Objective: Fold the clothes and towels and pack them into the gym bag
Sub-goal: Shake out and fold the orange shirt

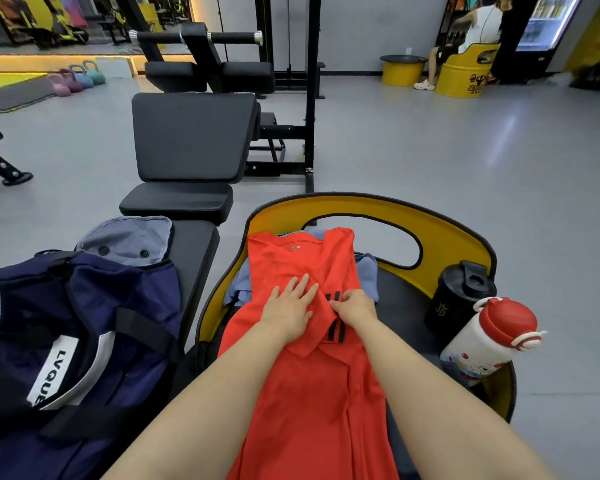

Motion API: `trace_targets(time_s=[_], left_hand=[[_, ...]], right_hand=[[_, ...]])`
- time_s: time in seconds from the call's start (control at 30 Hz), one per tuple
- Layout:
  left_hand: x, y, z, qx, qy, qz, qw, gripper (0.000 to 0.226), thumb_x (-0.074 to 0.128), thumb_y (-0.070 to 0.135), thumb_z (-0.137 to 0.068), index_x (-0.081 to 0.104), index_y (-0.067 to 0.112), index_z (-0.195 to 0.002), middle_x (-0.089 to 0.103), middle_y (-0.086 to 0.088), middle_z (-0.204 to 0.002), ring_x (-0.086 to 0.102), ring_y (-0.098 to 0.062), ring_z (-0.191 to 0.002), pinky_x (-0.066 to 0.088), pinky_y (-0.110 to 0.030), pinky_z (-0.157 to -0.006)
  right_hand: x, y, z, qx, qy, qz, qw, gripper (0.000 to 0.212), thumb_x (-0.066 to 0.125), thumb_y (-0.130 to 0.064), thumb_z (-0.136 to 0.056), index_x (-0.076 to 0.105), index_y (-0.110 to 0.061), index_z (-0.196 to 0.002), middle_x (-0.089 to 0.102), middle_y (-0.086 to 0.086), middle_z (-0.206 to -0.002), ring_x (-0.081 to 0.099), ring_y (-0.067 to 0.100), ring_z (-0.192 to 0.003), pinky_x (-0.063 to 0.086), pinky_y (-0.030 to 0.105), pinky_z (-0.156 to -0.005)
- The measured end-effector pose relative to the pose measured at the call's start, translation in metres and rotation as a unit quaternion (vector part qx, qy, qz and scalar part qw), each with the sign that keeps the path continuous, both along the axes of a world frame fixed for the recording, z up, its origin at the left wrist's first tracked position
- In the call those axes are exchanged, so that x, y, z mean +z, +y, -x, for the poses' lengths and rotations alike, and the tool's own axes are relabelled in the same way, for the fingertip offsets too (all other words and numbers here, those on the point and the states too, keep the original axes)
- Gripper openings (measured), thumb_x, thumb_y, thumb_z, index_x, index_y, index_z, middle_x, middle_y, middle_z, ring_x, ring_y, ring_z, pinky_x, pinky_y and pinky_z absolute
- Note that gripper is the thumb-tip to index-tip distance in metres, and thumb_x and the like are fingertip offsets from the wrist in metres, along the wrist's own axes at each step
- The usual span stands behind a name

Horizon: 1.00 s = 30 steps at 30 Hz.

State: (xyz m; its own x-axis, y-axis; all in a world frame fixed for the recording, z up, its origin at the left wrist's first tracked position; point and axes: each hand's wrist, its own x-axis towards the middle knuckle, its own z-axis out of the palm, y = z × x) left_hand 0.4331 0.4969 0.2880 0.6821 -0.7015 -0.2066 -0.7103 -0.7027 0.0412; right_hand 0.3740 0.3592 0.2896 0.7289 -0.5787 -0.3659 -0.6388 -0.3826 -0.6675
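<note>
Orange shirt (302, 358), thin smooth knit, lies lengthwise at centre frame; left hand (288, 311) presses flat, fingers spread, while right hand (355, 306) pinches its folded black-striped edge; navy bag (84, 341) lower left.

The red shirt (302, 341) is smooth matt cloth, the navy gym bag (84, 327) woven fabric. The bench (194, 136) is padded matt vinyl; the white bottle (485, 341) is glossy plastic.

Both forearms are bare, no sleeves in view; the left hand (289, 308) and right hand (355, 305) wear no gloves, rings or watch.
</note>
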Motion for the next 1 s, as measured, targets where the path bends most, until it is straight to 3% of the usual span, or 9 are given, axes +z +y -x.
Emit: trace_targets(time_s=[0.1, 0.2, 0.3, 0.43, 0.53, 0.63, 0.73, 0.9, 1.0], left_hand=[[0.003, -0.001, 0.001, 0.002, 0.004, -0.031, 0.999, 0.06, 0.031, 0.031, -0.103, -0.002, 0.026, -0.152, -0.012, 0.001, -0.16, -0.005, -0.02, -0.147, 0.007, -0.043, -0.117], [0.01, -0.004, 0.003, 0.011, 0.02, -0.018, 1.0, 0.059, 0.033, 0.028, -0.102, 0.003, 0.025, -0.152, -0.006, 0.0, -0.16, -0.001, -0.02, -0.147, 0.008, -0.043, -0.117], [0.018, -0.01, 0.007, 0.041, 0.042, 0.152, 0.987, 0.05, 0.041, 0.023, -0.1, 0.029, 0.018, -0.148, 0.024, -0.005, -0.156, 0.022, -0.02, -0.143, 0.018, -0.035, -0.115], [0.037, -0.023, 0.023, 0.077, 0.194, 0.365, 0.907, 0.056, 0.067, 0.03, -0.086, 0.048, 0.014, -0.136, 0.054, -0.003, -0.136, 0.053, -0.016, -0.12, 0.038, -0.025, -0.102], [0.045, -0.029, 0.03, 0.085, 0.238, 0.385, 0.888, 0.074, 0.079, 0.027, -0.075, 0.042, 0.015, -0.138, 0.057, 0.0, -0.129, 0.055, -0.015, -0.116, 0.043, -0.028, -0.099], [0.044, -0.029, 0.026, 0.122, 0.2, 0.4, 0.886, 0.061, 0.072, 0.011, -0.077, 0.044, 0.011, -0.131, 0.063, -0.006, -0.117, 0.062, -0.023, -0.105, 0.047, -0.029, -0.085], [0.042, -0.025, 0.025, 0.164, 0.174, 0.411, 0.879, 0.042, 0.059, 0.003, -0.082, 0.05, 0.007, -0.123, 0.066, -0.011, -0.108, 0.062, -0.027, -0.098, 0.039, -0.019, -0.071], [0.047, -0.018, 0.015, 0.298, 0.211, 0.461, 0.809, 0.023, 0.052, 0.005, -0.085, 0.058, 0.012, -0.106, 0.062, -0.007, -0.088, 0.055, -0.021, -0.08, 0.035, -0.023, -0.064], [0.048, -0.014, 0.004, 0.355, 0.32, 0.502, 0.721, 0.036, 0.036, -0.002, -0.085, 0.055, 0.023, -0.103, 0.054, -0.006, -0.073, 0.05, -0.02, -0.066, 0.038, -0.028, -0.058]], right_hand=[[0.004, -0.008, 0.005, -0.026, -0.018, -0.012, 0.999, 0.04, 0.06, -0.022, -0.089, 0.033, -0.018, -0.06, 0.042, 0.0, -0.063, 0.045, 0.018, -0.061, 0.034, 0.03, -0.055], [0.015, -0.017, 0.013, -0.06, -0.048, -0.016, 0.997, 0.019, 0.061, -0.025, -0.09, 0.053, -0.014, -0.077, 0.054, 0.006, -0.082, 0.052, 0.023, -0.084, 0.043, 0.03, -0.071], [0.032, -0.024, 0.014, -0.08, -0.072, -0.001, 0.994, 0.014, 0.064, -0.028, -0.089, 0.059, -0.016, -0.082, 0.063, 0.01, -0.098, 0.06, 0.028, -0.092, 0.049, 0.035, -0.076], [0.059, -0.02, 0.007, -0.067, -0.106, 0.003, 0.992, 0.025, 0.065, -0.029, -0.088, 0.066, -0.017, -0.11, 0.062, 0.009, -0.117, 0.058, 0.028, -0.11, 0.046, 0.032, -0.083], [0.074, -0.011, 0.002, -0.034, -0.132, 0.005, 0.991, 0.028, 0.061, -0.024, -0.092, 0.065, -0.009, -0.115, 0.065, 0.007, -0.106, 0.06, 0.024, -0.104, 0.045, 0.028, -0.08], [0.078, -0.001, -0.003, -0.02, -0.15, -0.038, 0.988, 0.021, 0.058, -0.024, -0.093, 0.07, -0.007, -0.098, 0.064, 0.007, -0.088, 0.063, 0.024, -0.09, 0.053, 0.038, -0.086], [0.073, 0.004, -0.008, -0.005, -0.158, -0.121, 0.98, 0.022, 0.051, -0.025, -0.098, 0.066, -0.009, -0.095, 0.069, 0.009, -0.095, 0.068, 0.029, -0.094, 0.057, 0.038, -0.075], [0.054, -0.002, -0.004, 0.046, -0.146, -0.035, 0.988, 0.025, 0.049, -0.023, -0.097, 0.071, -0.012, -0.096, 0.072, 0.01, -0.104, 0.064, 0.022, -0.096, 0.048, 0.03, -0.079], [0.045, -0.004, 0.001, 0.111, -0.123, 0.038, 0.985, 0.029, 0.046, -0.023, -0.099, 0.067, -0.015, -0.117, 0.063, 0.002, -0.126, 0.055, 0.019, -0.117, 0.04, 0.027, -0.096]])
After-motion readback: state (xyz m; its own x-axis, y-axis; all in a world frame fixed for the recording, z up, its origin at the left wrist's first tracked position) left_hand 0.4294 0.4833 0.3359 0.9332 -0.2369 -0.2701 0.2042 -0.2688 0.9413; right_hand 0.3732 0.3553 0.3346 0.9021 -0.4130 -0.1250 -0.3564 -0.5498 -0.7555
